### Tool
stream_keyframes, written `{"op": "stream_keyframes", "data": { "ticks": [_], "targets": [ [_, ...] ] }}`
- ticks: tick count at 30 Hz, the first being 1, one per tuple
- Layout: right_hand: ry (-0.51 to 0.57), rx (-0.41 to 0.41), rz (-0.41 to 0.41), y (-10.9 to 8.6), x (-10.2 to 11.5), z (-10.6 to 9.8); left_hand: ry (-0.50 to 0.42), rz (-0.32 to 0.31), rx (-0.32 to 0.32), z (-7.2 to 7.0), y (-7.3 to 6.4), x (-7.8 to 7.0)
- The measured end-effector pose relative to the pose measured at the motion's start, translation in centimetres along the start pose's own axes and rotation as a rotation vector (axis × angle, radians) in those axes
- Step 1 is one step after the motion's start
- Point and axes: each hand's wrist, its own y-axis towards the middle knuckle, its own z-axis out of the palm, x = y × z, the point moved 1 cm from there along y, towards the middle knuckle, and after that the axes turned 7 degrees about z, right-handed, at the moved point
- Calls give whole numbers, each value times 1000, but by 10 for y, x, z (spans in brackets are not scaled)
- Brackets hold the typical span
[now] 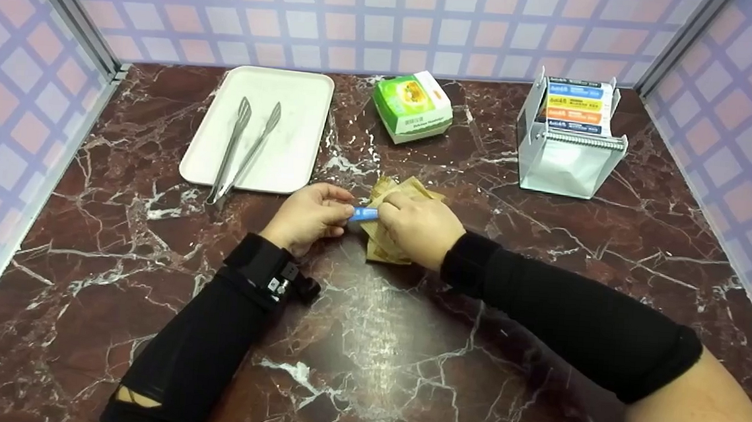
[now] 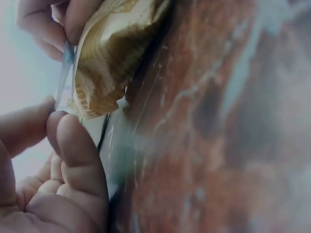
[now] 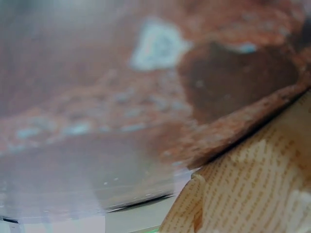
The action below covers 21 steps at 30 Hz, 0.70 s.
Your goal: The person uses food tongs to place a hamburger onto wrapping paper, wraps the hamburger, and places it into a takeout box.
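Note:
Between thumb and fingertip, my left hand [image 1: 309, 218] pinches one end of a small blue sticker strip [image 1: 364, 214]. My right hand [image 1: 422, 226] pinches the strip's other end, above a tan printed paper wrapper [image 1: 388, 251] folded into a packet on the table. The left wrist view has the strip [image 2: 64, 73] stretched edge-on between both hands' fingertips, close beside the bulging wrapper [image 2: 114, 48]. Only the wrapper [image 3: 248, 189] shows in the right wrist view, the right hand being out of frame there. What the wrapper contains is hidden.
Behind the left hand, a white tray [image 1: 303, 120] bears metal tongs [image 1: 238, 142]. A green and white burger box [image 1: 413, 108] stands at the back middle. To its right is a clear dispenser [image 1: 568, 165] with several coloured label rolls [image 1: 578, 105]. Patterned walls enclose the marble-look table [image 1: 365, 369].

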Motion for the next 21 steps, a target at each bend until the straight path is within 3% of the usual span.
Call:
{"op": "stream_keyframes", "data": {
  "ticks": [11, 21],
  "targets": [
    [-14, 39, -37, 0, -2, -3, 321, 53, -57, 9, 1, -7],
    [266, 199, -7, -6, -22, -11, 686, 90, -34, 20, 7, -13]
  ]
}}
